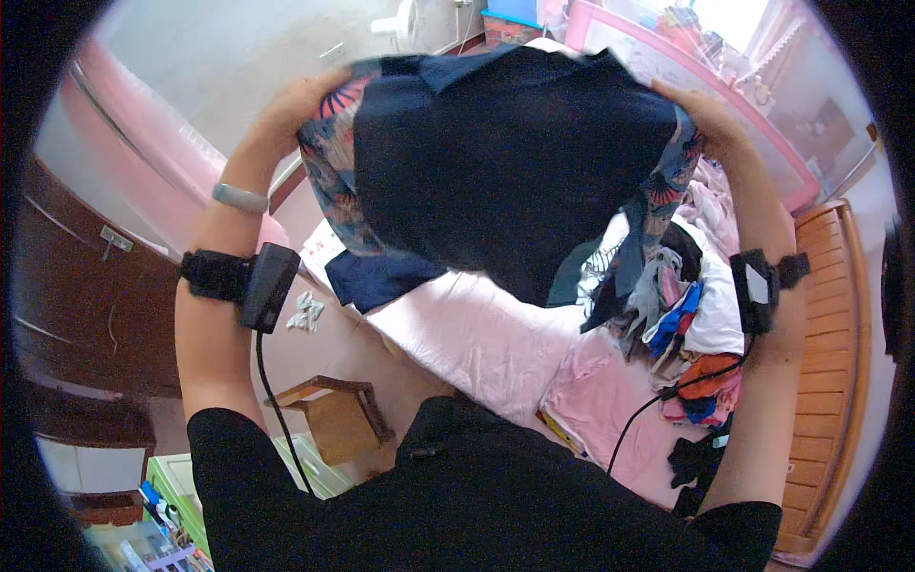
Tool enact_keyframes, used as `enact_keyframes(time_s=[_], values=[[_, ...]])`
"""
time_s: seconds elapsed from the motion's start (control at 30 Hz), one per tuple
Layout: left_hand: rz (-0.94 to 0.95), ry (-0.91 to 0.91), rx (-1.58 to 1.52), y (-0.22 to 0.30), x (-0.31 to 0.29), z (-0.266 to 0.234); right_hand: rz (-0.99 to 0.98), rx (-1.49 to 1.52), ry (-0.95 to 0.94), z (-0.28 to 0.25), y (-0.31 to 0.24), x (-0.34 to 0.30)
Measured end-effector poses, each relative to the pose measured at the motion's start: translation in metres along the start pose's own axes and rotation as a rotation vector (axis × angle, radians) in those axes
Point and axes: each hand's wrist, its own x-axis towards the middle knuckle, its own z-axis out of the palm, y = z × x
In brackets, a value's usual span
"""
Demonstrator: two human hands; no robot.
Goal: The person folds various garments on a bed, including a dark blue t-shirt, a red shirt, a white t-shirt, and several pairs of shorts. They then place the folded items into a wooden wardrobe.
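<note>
A dark navy shirt with patterned sleeves in grey-blue and red hangs stretched out in front of me, above a bed with a pink sheet. At its upper left shoulder my left hand is closed on the cloth; its fingertips are partly hidden by the fabric. My right hand grips the opposite shoulder, its fingers also partly behind the cloth. The shirt's lower edge hangs unevenly, dipping lower on the right. Beneath it on the left, a folded navy garment lies on the bed's edge.
A heap of mixed clothes covers the bed's right side. A wooden stool stands on the floor at left, near a green-edged drawer unit. A wooden headboard-like panel borders the right. A white fan is at the back.
</note>
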Motion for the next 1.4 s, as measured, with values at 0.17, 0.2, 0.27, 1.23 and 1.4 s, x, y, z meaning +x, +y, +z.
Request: enact_keyframes(time_s=[0.17,0.2,0.27,1.23,1.4], values=[[-0.419,-0.129,-0.083,-0.050,0.022,0.014,0.206,0.105,-0.043,0.007,0.036,0.028],[-0.474,-0.212,-0.245,-0.059,0.027,0.013,0.145,0.146,-0.101,0.006,0.043,0.030],[-0.237,-0.348,-0.097,-0.074,0.033,0.006,0.065,0.183,-0.145,0.001,0.056,0.033],[-0.469,-0.776,0.500,-0.358,-0.184,0.117,0.243,-0.661,-0.723,0.129,0.366,-0.118],[-0.553,-0.769,0.540,-0.456,-0.235,0.150,0.304,-0.713,-0.715,0.187,0.481,-0.155]])
